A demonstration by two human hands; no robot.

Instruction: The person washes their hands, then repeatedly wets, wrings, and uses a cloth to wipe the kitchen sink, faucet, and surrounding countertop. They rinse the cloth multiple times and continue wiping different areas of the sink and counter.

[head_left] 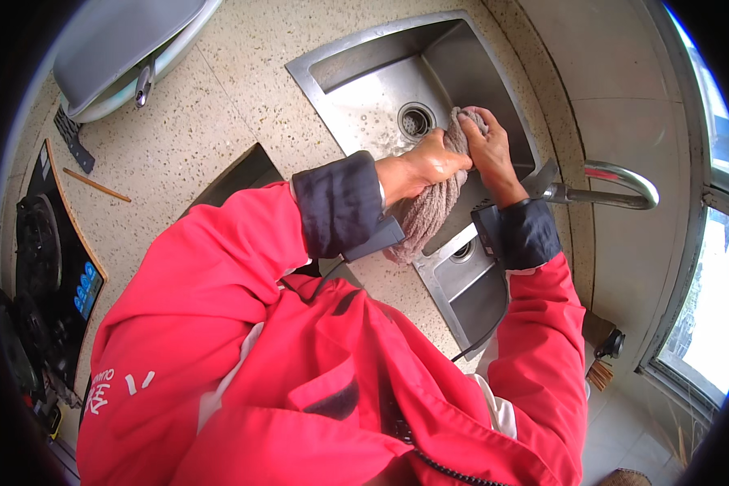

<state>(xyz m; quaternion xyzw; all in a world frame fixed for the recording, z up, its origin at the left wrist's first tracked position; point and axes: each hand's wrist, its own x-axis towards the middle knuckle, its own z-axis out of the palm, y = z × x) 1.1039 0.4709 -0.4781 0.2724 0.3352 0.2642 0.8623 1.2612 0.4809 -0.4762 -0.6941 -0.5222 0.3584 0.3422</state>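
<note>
A bunched greyish-pink mop head or cloth of thick strands [432, 212] hangs between my hands over the stainless steel sink [364, 109]. My left hand [428, 163] grips it around its middle. My right hand [489, 146] holds its upper end, fingers curled over the strands. Its lower end hangs loose beside my left cuff, over the sink's near edge. Past the cloth, the drain [415, 121] shows in the basin floor, with wet spots around it.
A chrome faucet [619, 185] stands right of the sink, by the wall. The smaller basin [471, 279] lies nearer me. On the left are a black cooktop [54, 243], a chopstick-like wooden stick [97, 184] and a large grey basin [118, 45]. A window [701, 304] is at far right.
</note>
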